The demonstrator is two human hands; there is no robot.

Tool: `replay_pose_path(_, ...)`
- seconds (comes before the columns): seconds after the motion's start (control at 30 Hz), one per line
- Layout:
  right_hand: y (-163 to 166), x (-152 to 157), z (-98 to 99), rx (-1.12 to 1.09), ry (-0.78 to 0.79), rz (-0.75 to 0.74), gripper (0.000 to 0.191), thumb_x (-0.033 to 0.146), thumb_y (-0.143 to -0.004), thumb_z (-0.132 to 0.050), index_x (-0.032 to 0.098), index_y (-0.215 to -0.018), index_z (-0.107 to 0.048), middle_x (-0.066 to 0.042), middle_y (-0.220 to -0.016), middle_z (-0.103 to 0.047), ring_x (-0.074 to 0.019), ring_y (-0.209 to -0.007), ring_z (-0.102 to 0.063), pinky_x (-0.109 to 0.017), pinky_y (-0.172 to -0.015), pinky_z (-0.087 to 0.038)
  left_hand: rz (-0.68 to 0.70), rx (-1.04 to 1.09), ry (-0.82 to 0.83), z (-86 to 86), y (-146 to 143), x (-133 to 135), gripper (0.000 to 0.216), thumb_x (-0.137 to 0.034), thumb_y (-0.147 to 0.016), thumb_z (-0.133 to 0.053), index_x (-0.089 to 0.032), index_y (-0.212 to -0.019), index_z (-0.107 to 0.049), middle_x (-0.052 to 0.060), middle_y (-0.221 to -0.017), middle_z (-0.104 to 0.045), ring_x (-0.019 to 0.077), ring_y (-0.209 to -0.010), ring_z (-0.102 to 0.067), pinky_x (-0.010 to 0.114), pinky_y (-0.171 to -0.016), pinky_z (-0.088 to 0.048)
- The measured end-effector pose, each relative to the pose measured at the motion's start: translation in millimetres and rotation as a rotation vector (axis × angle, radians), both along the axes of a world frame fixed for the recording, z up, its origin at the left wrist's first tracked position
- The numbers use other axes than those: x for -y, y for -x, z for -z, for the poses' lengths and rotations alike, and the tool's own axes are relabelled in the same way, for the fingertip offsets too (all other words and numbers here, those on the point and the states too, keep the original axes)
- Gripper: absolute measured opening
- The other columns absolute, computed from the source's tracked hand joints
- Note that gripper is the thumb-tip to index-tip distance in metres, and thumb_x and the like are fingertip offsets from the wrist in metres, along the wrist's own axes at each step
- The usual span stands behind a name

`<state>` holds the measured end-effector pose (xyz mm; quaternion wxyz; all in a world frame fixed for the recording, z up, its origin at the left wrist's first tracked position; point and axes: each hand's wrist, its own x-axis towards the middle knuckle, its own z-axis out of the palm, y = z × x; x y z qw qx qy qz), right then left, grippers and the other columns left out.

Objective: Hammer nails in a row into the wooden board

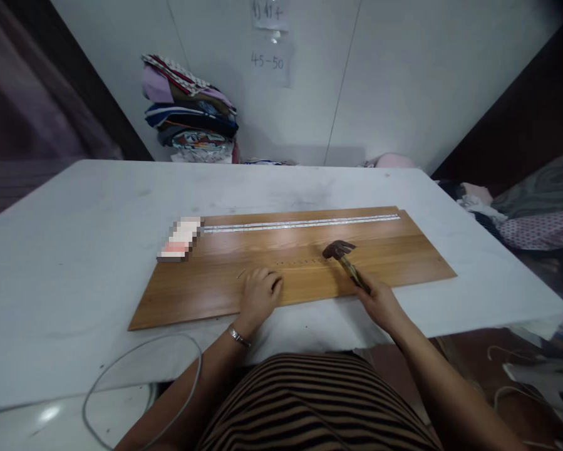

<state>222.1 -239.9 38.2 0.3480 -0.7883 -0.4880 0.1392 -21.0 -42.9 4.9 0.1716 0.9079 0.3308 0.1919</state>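
A wooden board lies flat before me, with two pale measuring strips running along its far side. My right hand grips the handle of a claw hammer, whose head is over the board's middle. A row of small dark marks or nails runs to the left of the hammer head. Left of that row, my left hand rests on the board near its front edge, fingers curled; whatever they may hold is hidden. A thin nail-like piece lies by its knuckles.
The board lies on a white-covered table. A blurred-out rectangular object sits on the board's left end. Folded clothes are stacked behind the table, against a wall with paper notes. A grey cable loops at front left.
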Motion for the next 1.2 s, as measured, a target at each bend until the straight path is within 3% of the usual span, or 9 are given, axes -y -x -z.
replay_pose_path(1.2, 3.2, -1.3, -5.3, -0.007, 0.016, 0.007, 0.053, 0.021, -0.083, -0.051, 0.019, -0.136, -0.058, -0.011, -0.126, -0.068, -0.0288, -0.114, -0.065, -0.046, -0.097, -0.051, 0.004, 0.010, 0.038, -3.0, -0.1, -0.6, 0.020, -0.026, -0.090, -0.051, -0.022, -0.094, -0.070, 0.007, -0.099, -0.067, 0.0229, -0.097, -0.057, 0.040, -0.088, -0.043)
